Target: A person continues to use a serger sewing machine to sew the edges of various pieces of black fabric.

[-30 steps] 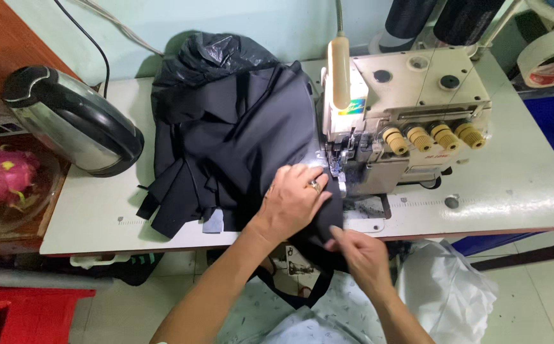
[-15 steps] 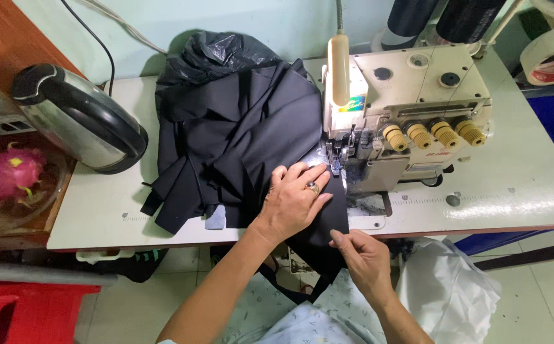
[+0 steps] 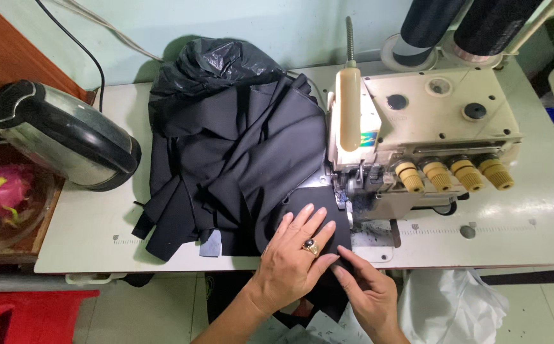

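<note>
beside kettle (image 3: 66,143), hands (image 3: 293,255) press dark fabric (image 3: 238,159).

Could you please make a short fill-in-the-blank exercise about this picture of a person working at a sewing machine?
1. The left hand lies flat on the ____ fabric.
2. The four tension knobs on the overlock sewing machine are ____ in colour.
3. A ring is worn on the ____ hand.
4. At the table's left end stands an electric ____.

Missing words: black; yellow; left; kettle
</note>
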